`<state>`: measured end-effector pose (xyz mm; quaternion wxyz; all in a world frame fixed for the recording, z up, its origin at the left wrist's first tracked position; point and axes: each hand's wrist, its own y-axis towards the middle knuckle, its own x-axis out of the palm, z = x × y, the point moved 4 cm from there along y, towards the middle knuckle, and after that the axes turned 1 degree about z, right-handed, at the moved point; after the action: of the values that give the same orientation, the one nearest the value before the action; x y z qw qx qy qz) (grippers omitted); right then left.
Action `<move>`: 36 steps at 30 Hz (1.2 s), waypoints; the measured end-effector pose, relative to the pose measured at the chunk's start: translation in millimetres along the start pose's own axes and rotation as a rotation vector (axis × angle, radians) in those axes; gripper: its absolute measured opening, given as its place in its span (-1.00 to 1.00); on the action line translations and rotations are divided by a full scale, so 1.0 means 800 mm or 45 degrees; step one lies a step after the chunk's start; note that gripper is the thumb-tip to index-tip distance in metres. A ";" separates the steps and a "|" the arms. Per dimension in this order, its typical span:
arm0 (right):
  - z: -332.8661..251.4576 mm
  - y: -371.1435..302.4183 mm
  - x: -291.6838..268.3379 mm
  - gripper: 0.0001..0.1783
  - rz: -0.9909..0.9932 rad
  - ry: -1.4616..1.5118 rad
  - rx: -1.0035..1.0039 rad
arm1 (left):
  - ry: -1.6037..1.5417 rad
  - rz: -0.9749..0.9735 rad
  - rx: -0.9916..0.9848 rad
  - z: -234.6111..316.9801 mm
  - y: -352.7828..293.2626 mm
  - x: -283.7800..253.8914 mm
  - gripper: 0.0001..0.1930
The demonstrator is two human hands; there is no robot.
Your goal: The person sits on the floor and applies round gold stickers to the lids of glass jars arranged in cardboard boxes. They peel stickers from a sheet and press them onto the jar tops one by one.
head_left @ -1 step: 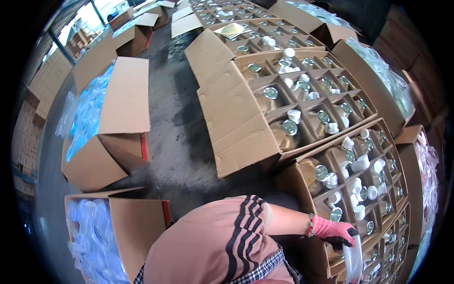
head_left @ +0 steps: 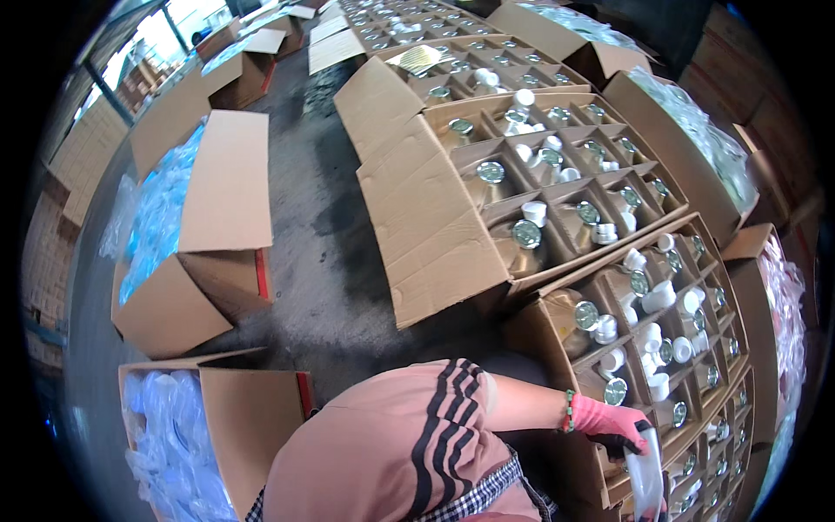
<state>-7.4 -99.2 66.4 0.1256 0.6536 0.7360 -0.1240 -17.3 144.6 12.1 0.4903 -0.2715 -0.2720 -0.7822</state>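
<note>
My left hand (head_left: 616, 426), in a pink glove with dark fingertips, reaches over the near carton of bottles (head_left: 600, 487). Its fingers are closed on a long, translucent whitish plastic piece (head_left: 645, 474), whose exact kind I cannot make out. A small pink-and-dark bit at the lower edge beside that piece appears to be my right hand (head_left: 664, 508); its fingers are mostly hidden. Around the left hand stand glass bottles with silvery tops (head_left: 615, 391) in cardboard dividers. Loose white caps (head_left: 658, 385) lie among them.
More divided bottle cartons (head_left: 522, 235) run away in a row, one with a wide flap (head_left: 426, 226) folded out. At left are cartons of blue plastic-wrapped items (head_left: 174, 435) and blue bags (head_left: 161, 209). Cartons with clear plastic bags (head_left: 696, 130) line the right. Dark floor (head_left: 304, 217) lies between.
The view has shifted slightly, so the cartons sit a little further left. My left hand keeps hold of the whitish plastic piece.
</note>
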 end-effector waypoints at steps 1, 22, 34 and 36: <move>0.012 0.009 -0.015 -0.53 -0.012 0.024 0.018 | 0.058 0.037 -0.030 -0.005 -0.002 -0.001 -0.73; 0.013 0.036 0.167 -0.69 -0.220 0.252 -0.419 | 0.269 1.030 0.722 0.044 -0.015 -0.047 -0.72; -0.013 -0.003 0.179 -0.39 -0.619 -0.750 -1.021 | 1.633 2.077 0.739 0.216 -0.335 0.065 -0.76; -0.010 0.001 0.177 -0.39 -0.625 -0.722 -1.013 | 2.034 2.504 0.284 0.259 -0.469 0.160 -0.67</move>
<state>-22.8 35.5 24.9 0.5241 0.3056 0.7943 -0.0329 -375.1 347.5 186.8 0.9085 0.2295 0.3492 -0.0084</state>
